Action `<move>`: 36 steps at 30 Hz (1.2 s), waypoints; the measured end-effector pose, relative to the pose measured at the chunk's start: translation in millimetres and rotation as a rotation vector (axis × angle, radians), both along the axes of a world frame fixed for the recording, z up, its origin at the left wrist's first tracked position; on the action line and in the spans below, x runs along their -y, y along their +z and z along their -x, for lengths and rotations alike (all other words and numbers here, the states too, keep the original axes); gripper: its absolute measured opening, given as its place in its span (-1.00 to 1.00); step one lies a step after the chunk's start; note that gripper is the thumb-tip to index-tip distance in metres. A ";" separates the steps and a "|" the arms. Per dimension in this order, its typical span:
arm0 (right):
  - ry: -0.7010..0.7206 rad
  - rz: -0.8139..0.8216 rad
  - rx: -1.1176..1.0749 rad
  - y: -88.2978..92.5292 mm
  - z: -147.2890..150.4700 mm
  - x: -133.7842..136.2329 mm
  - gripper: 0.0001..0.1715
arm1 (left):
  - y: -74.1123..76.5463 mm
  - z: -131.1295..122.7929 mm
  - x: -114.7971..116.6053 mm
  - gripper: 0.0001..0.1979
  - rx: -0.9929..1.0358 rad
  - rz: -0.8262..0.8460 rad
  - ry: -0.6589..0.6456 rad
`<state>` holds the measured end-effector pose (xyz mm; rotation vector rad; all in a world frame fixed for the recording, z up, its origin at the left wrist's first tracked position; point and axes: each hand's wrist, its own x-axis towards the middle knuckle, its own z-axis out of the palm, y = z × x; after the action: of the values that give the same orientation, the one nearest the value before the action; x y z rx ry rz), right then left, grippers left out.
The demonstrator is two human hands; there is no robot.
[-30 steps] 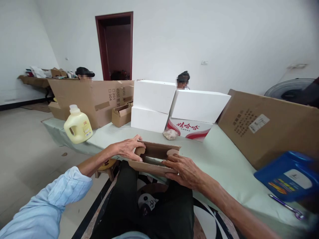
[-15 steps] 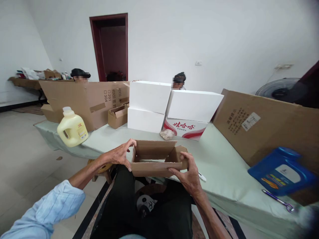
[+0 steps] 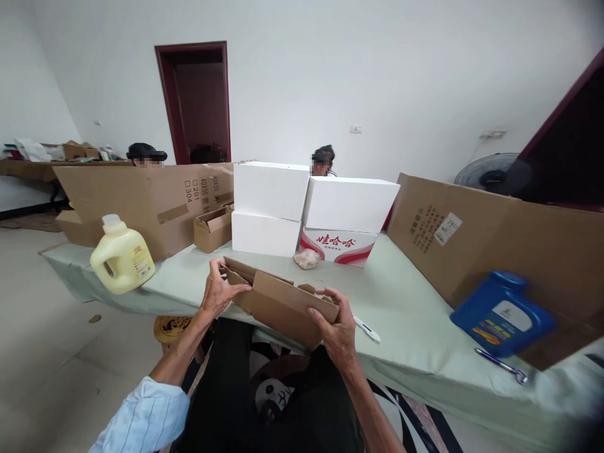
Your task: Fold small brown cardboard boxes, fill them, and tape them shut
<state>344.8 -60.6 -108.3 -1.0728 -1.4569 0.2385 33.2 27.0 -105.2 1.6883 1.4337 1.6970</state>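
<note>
Between my hands, over the table's front edge, is a small brown cardboard box [image 3: 285,308], tilted with its long side facing me. My left hand [image 3: 221,288] grips its left end, thumb on the near side and fingers behind. Its right end is in my right hand [image 3: 336,324], the thumb pressed on the near face and the fingers over the top edge. Flaps show along the top; the inside is mostly hidden. A white slim tool [image 3: 367,329], perhaps a cutter, lies on the table just right of my right hand.
A yellow jug [image 3: 123,255] stands at the left, a blue bottle [image 3: 503,314] and a wrench-like tool [image 3: 503,365] at the right. White boxes [image 3: 268,189], a small carton [image 3: 212,229] and large cardboard sheets [image 3: 472,251] line the back. Two people [image 3: 323,160] sit beyond.
The box has been tipped so its long side faces me and its opening no longer shows its inside. Its right end has dropped lower. The camera view has shifted slightly right.
</note>
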 end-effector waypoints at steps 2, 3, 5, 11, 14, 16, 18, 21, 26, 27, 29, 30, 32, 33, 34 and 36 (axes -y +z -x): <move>0.050 0.061 0.000 -9.2 -3.9 -1.4 -0.49 | 0.7 -3.2 -2.7 -0.12 0.000 0.028 0.036; 0.084 0.090 0.024 -14.6 -7.3 -1.3 -0.56 | 1.2 -4.5 -3.5 -0.12 -0.003 0.038 0.051; 0.152 0.140 0.097 -25.4 -15.1 1.2 -0.70 | 2.2 -6.8 -4.2 -0.12 -0.017 0.053 0.086; 0.212 0.281 0.288 -46.1 -27.1 22.6 -0.57 | 6.4 -16.8 -5.5 0.01 -0.059 0.045 0.145; 0.152 0.236 0.297 -50.5 -31.6 35.2 -0.50 | 7.1 -21.8 -7.9 0.00 -0.114 0.006 0.102; 0.050 0.175 0.269 -51.8 -44.7 43.4 -0.44 | 2.3 -22.2 -11.0 -0.11 -0.185 -0.022 0.078; -0.118 0.120 0.224 -50.8 -69.5 50.6 -0.38 | -8.2 -19.8 -15.3 -0.27 -0.280 -0.031 0.061; -0.425 0.062 0.191 -43.9 -122.9 56.8 -0.30 | -32.3 -14.6 -22.1 -0.50 -0.408 0.009 -0.004; -0.832 0.140 0.290 -28.7 -201.4 42.6 -0.33 | -72.8 -18.7 -29.3 -0.72 -0.573 0.112 -0.100; -0.856 0.169 0.302 -26.6 -211.1 35.5 -0.37 | -78.4 -22.0 -30.3 -0.75 -0.594 0.131 -0.107; -0.877 0.231 0.314 -23.5 -225.3 18.0 -0.45 | -86.8 -29.8 -32.4 -0.79 -0.616 0.169 -0.116; -0.891 0.271 0.320 -22.4 -230.5 8.0 -0.49 | -89.9 -33.9 -33.3 -0.79 -0.620 0.189 -0.119; -0.917 0.362 0.331 -20.4 -239.0 -13.7 -0.56 | -95.5 -41.8 -34.6 -0.79 -0.623 0.220 -0.127; -0.927 0.405 0.337 -19.4 -242.7 -25.0 -0.58 | -98.6 -45.4 -34.8 -0.78 -0.626 0.228 -0.135; -0.933 0.445 0.343 -18.4 -246.2 -36.6 -0.59 | -102.1 -48.7 -34.6 -0.76 -0.627 0.231 -0.143; -0.936 0.511 0.358 -16.1 -252.7 -59.8 -0.58 | -111.1 -54.3 -33.0 -0.71 -0.627 0.224 -0.151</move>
<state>597.6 -0.8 -124.4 -2.1811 -1.0563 -0.2853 87.6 59.9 -216.3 2.2337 1.6136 0.9142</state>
